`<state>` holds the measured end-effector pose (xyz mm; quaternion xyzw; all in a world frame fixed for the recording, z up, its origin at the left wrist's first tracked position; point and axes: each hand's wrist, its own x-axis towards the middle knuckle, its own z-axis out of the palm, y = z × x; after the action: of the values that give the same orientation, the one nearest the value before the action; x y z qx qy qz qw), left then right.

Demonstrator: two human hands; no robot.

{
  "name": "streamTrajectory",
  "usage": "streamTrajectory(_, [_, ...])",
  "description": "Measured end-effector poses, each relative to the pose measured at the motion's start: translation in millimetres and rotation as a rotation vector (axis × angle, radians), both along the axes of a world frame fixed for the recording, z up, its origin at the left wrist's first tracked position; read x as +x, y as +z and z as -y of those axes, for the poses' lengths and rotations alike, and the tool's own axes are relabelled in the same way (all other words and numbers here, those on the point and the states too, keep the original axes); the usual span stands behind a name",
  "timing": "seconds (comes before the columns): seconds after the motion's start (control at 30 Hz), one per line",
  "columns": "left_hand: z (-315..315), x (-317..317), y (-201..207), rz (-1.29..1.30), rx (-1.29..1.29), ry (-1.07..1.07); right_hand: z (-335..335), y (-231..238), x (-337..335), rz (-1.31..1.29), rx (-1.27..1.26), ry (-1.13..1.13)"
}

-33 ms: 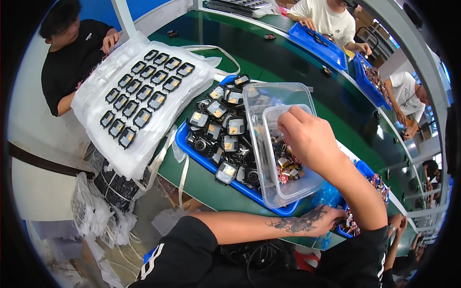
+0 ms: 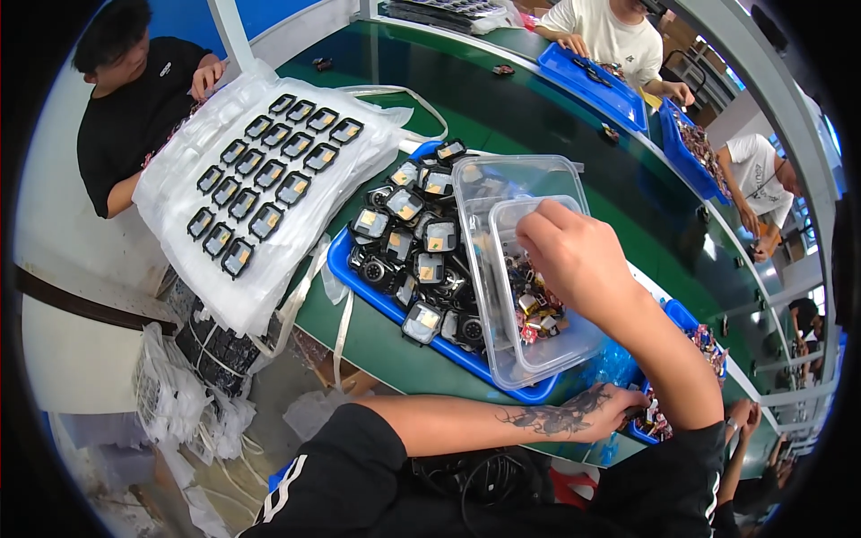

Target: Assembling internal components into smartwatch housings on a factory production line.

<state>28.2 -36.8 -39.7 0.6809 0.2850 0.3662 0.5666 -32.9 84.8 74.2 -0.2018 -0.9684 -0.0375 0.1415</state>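
Observation:
My right hand (image 2: 574, 255) hovers above a clear plastic tub (image 2: 531, 354), its fingers curled together and pointing down; whatever they may grip is hidden. Small red, gold and silver electronic parts (image 2: 536, 309) lie inside that tub. It sits within a larger clear plastic container (image 2: 473, 269), which rests over the right side of a blue tray (image 2: 359, 280). My left hand (image 2: 614, 412), below a tattooed forearm, reaches to the edge of another blue tray (image 2: 639, 436) of small parts. Its fingers are bent closed around something I cannot make out.
Black watch-like casings (image 2: 426, 238) fill the blue tray. Rows of similar casings (image 2: 269, 175) lie on white foam sheets (image 2: 170, 202) at left. Crumpled blue plastic (image 2: 614, 363) lies beside my left hand. A green conveyor (image 2: 502, 112) runs behind; co-workers sit around it.

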Motion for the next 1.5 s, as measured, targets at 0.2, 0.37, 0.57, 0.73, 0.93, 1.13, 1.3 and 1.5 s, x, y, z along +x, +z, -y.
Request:
streamTrajectory(0.2, [-3.7, 0.9, -7.0, 0.030, 0.047, 0.036, -1.7, -11.6, -8.6, 0.131, -0.030, 0.059])
streamTrajectory(0.37, [-5.6, -1.1, -2.6, -0.004, 0.022, 0.009, 2.9, -10.8, -8.5, 0.117, -0.001, 0.048])
streamTrajectory(0.57, [-2.7, -6.3, 10.4, -0.166, -0.066, -0.016, 1.0, -23.5, -7.5, 0.157, -0.078, -0.025])
streamTrajectory(0.73, [1.9, -7.5, -1.8, -0.107, 0.059, 0.048, 14.5, -21.7, -12.0, 0.107, -0.008, -0.005])
streamTrajectory(0.93, [-5.0, 2.4, -3.5, 0.025, 0.041, 0.004, 12.7, 22.6, 23.7, -0.267, -0.116, -0.162])
streamTrajectory(1.13, [-3.6, 6.0, -4.6, -0.007, 0.102, -0.012, -0.6, 18.7, 68.8, -0.086, -0.685, -0.184])
streamTrajectory(1.3, [-2.1, 2.9, -12.1, -0.175, 0.081, -0.011, 3.8, -39.5, 49.6, -0.003, -0.315, -0.274])
streamTrajectory(1.5, [0.8, -4.7, -0.3, -0.155, 0.075, -0.011, 2.4, -3.0, 54.6, -0.175, -0.354, -0.190])
